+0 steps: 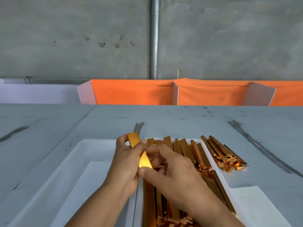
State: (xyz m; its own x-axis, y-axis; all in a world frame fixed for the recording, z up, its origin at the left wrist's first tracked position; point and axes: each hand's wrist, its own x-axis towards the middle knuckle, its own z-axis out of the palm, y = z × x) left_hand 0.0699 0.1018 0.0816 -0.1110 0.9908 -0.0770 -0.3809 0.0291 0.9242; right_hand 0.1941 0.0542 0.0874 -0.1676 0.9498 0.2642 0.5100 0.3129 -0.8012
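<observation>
two hands met over a white tray (98, 142) on the grey table (180, 122). the left hand (126, 163) had its fingers curled around one gold strip (134, 139), whose upper end stuck out above the knuckles and tilted away. the right hand (170, 169) pinched the strip's bright lower end between thumb and bent fingers, so both hands grasped the same piece. the held strip sat above the tray's middle, just left of the loose strips.

there were two heaps of gold strips. the bigger heap (185, 149) lay in the right part of the tray, running under the right wrist toward the near edge, too many and too overlapped to count. the smaller heap (224, 154) lay on the bare table just beside the tray's right rim.

at the table's far edge hung an orange cloth (131, 92) split by three white dividers (175, 94). one metal pipe (155, 38) ran up the concrete wall (65, 38).
</observation>
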